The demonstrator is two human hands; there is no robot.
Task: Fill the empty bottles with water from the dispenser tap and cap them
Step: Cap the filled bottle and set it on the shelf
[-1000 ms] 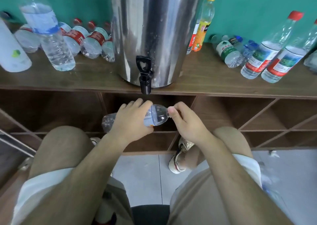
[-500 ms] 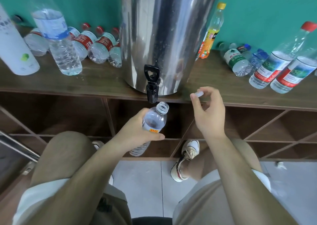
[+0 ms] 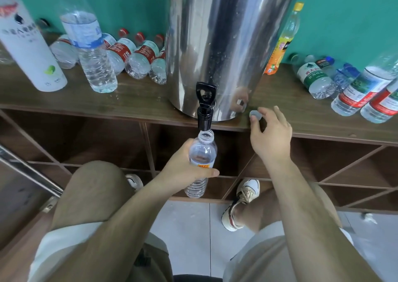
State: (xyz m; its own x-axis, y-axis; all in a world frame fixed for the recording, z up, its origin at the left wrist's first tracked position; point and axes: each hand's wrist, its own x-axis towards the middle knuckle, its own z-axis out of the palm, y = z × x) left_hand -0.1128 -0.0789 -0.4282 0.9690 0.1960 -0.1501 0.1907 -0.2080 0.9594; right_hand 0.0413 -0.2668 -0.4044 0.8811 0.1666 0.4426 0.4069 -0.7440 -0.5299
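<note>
From the head view, a tall steel water dispenser (image 3: 226, 45) stands on a dark wooden bench (image 3: 140, 101), its black tap (image 3: 205, 109) hanging over the front edge. The left grip (image 3: 183, 169) is wrapped round the middle of a small clear bottle (image 3: 202, 152) with an orange-and-white label, thumb across the front. The bottle is held nearly upright, uncapped, with its open mouth just below the tap spout. Whether mouth and spout touch cannot be told.

The right grip (image 3: 271, 139) pinches a small pale bottle cap (image 3: 255, 114) between thumb and forefinger, the other fingers loosely spread. It is over the bench edge just beside the dispenser's base. Whether the cap rests on the wood cannot be told.

To the left of the dispenser, a white bottle (image 3: 30, 51) and a clear blue-labelled bottle (image 3: 88, 45) stand on the bench. Behind them several red-labelled bottles (image 3: 137, 55) lie on their sides against the teal wall. To the right, an orange drink bottle (image 3: 284, 40) with a yellow cap stands against the wall. A green-labelled bottle (image 3: 314, 77) lies near it, and two red-and-green-labelled bottles (image 3: 361, 88) are at the far edge.

Below the bench are open wooden compartments (image 3: 323, 163) with slanted dividers. The person's knees and a pale sneaker (image 3: 243, 204) on grey floor tiles fill the bottom of the view.
</note>
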